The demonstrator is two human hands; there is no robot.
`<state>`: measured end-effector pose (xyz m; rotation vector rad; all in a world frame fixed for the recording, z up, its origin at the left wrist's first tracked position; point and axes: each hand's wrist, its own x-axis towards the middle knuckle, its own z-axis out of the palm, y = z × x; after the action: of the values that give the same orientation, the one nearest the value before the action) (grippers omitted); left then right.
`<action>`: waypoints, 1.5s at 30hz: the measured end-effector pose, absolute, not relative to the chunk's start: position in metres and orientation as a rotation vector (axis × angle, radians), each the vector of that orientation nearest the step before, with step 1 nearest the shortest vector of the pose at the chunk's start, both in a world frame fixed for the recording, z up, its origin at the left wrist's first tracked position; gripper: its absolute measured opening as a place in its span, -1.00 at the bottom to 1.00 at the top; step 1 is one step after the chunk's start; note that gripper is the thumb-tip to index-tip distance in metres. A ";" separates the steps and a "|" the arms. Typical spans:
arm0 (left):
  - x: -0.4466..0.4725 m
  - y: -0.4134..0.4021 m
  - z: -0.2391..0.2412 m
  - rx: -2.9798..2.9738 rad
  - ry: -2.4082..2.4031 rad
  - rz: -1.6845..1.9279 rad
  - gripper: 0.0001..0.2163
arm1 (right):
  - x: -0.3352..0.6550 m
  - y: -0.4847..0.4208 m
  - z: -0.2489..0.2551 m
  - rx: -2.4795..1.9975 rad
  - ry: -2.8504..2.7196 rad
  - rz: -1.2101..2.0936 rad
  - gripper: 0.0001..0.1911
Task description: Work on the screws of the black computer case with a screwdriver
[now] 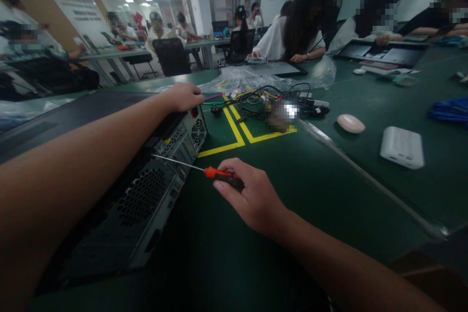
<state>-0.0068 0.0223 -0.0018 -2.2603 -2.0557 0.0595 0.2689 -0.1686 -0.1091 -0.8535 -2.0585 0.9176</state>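
A black desktop computer case lies on its side on the green table, its back panel with vents turned towards the right. Across its top reaches my left arm; my left hand grips the far corner, fingers bent over the edge. My right hand is closed around the orange and black handle of a screwdriver. The long thin shaft points left, its tip in front of the back panel near the slots. Whether the tip touches the case I cannot tell.
Tangled cables and clear plastic wrap lie beyond the case. Yellow tape lines mark the green table. To the right are a pinkish oval mouse and a white box-shaped device. Several people work at tables behind.
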 end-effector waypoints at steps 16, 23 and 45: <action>-0.009 0.027 -0.005 -2.243 -2.108 0.092 -0.30 | 0.268 -0.168 -0.114 -0.849 -2.063 0.931 -0.88; -0.003 0.016 -0.002 -2.257 -2.060 0.136 -0.38 | 0.267 -0.167 -0.111 -0.883 -2.099 0.935 -0.79; 0.000 0.012 0.001 -2.247 -2.082 0.142 -0.35 | 0.268 -0.169 -0.108 -0.881 -2.161 1.010 -0.83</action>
<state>0.0001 0.0120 0.0005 -2.2468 -2.0825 0.1425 0.2682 -0.1686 -0.1077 -0.8805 -2.1614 1.0101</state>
